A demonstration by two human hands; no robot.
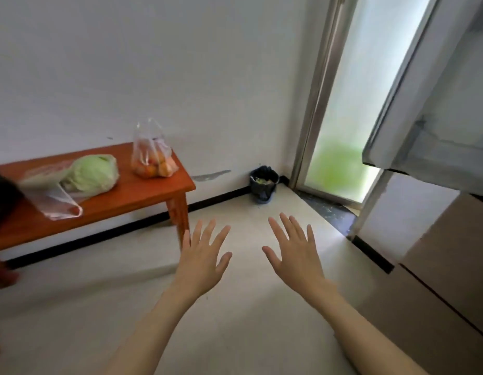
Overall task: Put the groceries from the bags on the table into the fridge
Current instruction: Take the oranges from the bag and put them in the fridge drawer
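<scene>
My fingers (208, 234) were spread, holding nothing — between trips, I judged. Next: grasp the fruit bag (153, 155) on the counter (143, 193).

A plain room in a home is shown, most likely a kitchen or dining corner. A fridge (435, 217) with its upper door swung open is seen at the right. A low orange wooden table (143, 196) is set against a white wall (181, 63), with bagged groceries laid on it. A small lined bin (263, 185) is placed in the corner beside a frosted glass door (351, 117). Pale floor tiles (235, 293) are edged with dark skirting.
</scene>
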